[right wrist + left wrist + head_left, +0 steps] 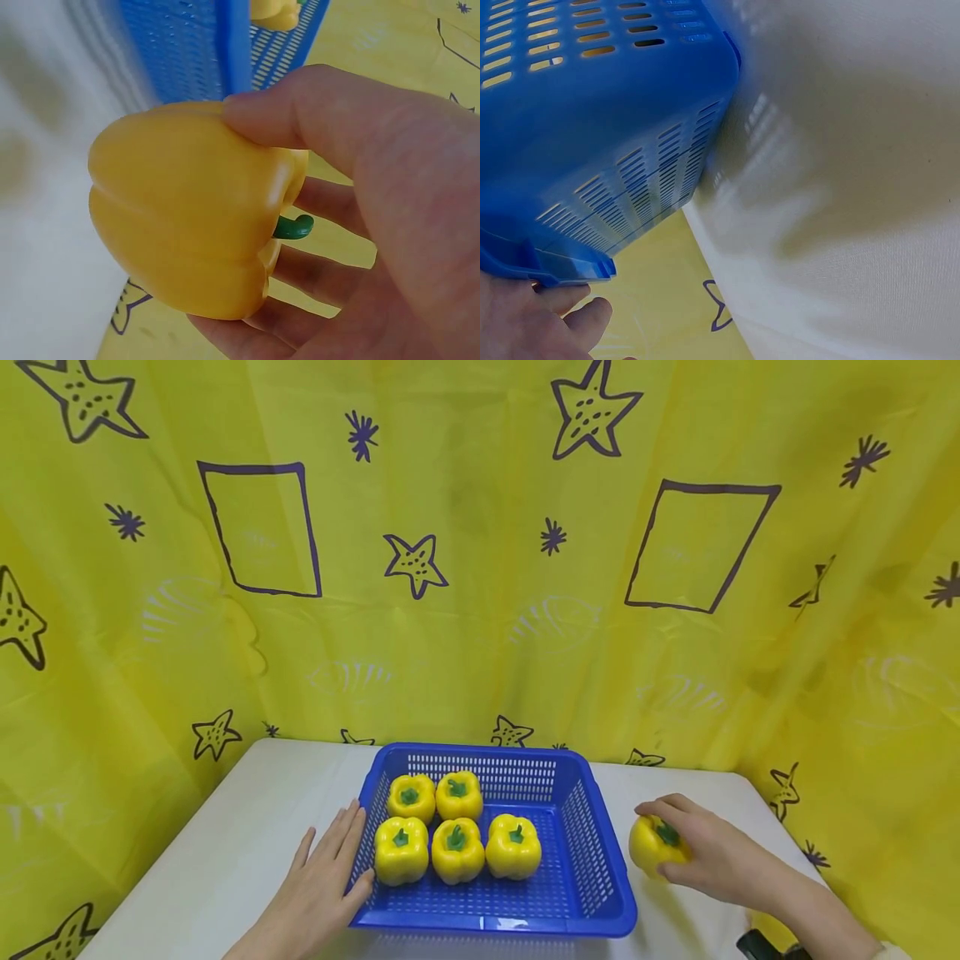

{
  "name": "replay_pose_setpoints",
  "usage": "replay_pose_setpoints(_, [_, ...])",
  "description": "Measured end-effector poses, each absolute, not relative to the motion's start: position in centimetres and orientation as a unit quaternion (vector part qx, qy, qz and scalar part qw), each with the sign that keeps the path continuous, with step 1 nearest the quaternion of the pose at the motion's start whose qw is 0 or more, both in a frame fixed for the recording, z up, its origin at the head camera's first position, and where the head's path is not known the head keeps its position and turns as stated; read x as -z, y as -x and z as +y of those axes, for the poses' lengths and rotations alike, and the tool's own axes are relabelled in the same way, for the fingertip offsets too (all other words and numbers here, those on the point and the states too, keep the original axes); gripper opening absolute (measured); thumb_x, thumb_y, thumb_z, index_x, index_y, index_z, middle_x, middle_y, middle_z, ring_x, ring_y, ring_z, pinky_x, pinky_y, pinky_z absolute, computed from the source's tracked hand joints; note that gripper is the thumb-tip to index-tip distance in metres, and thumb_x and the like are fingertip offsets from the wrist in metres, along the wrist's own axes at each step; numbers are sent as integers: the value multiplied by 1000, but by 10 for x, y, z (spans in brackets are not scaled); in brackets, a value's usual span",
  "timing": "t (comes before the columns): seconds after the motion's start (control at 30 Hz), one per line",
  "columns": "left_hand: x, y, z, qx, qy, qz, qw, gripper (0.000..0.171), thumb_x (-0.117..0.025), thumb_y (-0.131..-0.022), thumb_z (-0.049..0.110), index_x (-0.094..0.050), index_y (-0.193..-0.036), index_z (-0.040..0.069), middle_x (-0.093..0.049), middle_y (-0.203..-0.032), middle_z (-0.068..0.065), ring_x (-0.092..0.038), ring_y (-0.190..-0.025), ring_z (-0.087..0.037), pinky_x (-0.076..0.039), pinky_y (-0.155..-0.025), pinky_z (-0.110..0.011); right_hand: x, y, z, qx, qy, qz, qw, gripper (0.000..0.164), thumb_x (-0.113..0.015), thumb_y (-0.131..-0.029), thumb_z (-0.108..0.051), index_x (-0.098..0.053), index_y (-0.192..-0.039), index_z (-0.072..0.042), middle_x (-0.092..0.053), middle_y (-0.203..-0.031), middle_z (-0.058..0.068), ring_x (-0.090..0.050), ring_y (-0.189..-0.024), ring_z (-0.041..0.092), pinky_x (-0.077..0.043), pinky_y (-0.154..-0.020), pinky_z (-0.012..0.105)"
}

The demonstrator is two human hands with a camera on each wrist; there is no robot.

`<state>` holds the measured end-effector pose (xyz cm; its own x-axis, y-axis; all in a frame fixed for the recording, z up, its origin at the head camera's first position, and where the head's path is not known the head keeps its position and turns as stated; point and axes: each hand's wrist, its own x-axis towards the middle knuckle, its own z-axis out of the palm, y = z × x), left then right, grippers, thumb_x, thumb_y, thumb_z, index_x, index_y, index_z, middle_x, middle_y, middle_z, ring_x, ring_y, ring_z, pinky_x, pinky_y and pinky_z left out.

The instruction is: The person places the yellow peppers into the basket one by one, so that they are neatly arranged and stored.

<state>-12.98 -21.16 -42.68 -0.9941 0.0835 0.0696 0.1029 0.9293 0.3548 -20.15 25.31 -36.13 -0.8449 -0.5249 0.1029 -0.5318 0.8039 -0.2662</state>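
Note:
My right hand [716, 847] grips a yellow bell pepper [651, 846] to the right of the blue basket [626, 893]. The right wrist view shows the thumb on one side of this pepper [180, 210] and fingers around the other, its green stem facing the palm. My left hand [322, 868] lies against the basket's left rim, fingers extended, thumb near the front left corner. In the left wrist view, fingertips of the left hand [532, 322] touch the basket's rim. Several more yellow bell peppers [458, 850] sit stem up inside the basket, mostly at its left.
The basket stands on a white table [300, 777]. A yellow curtain [480, 643] with dark star drawings hangs behind and along both sides. A dark object [757, 945] with something yellow beside it shows under the right forearm, partly hidden.

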Motion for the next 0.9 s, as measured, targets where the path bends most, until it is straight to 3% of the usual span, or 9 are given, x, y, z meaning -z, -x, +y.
replay_pose_setpoints(0.23, [426, 130, -211, 178, 46, -982, 30, 74, -51, -97, 38, -25, -156, 1, -22, -164, -19, -20, -151, -41, -6, -118, -71, 350, 205, 238, -150, -270, -951, -1, 55, -81, -76, -22, -60, -127, -17, -60, -123, 4, -57, -95, 12, -58, -81, 33])
replay_pose_setpoints(0.4, [427, 130, -211, 179, 46, -982, 26, 74, -50, -97, 38, -24, -156, 2, -21, -164, -18, -19, -151, -41, -5, -118, -71, 340, 208, 232, -131, -282, -950, 31, 55, -81, -75, -20, -61, -126, -15, -60, -122, 5, -57, -92, 11, -57, -77, 29])
replay_pose_setpoints(0.53, [427, 130, -212, 179, 44, -983, 22, 75, -50, -97, 39, -24, -156, 2, -21, -165, -18, -18, -152, -42, -5, -118, -71, 334, 210, 228, -138, -279, -950, 24, 55, -81, -76, -20, -60, -127, -16, -59, -123, 5, -57, -93, 12, -56, -76, 27])
replay_pose_setpoints(0.9, [425, 129, -211, 179, 46, -983, 24, 74, -51, -97, 38, -24, -156, 2, -22, -164, -18, -20, -151, -41, -6, -118, -71, 324, 214, 215, -159, -274, -948, 18, 56, -80, -78, -21, -59, -130, -14, -60, -116, 6, -58, -93, 16, -59, -78, 37])
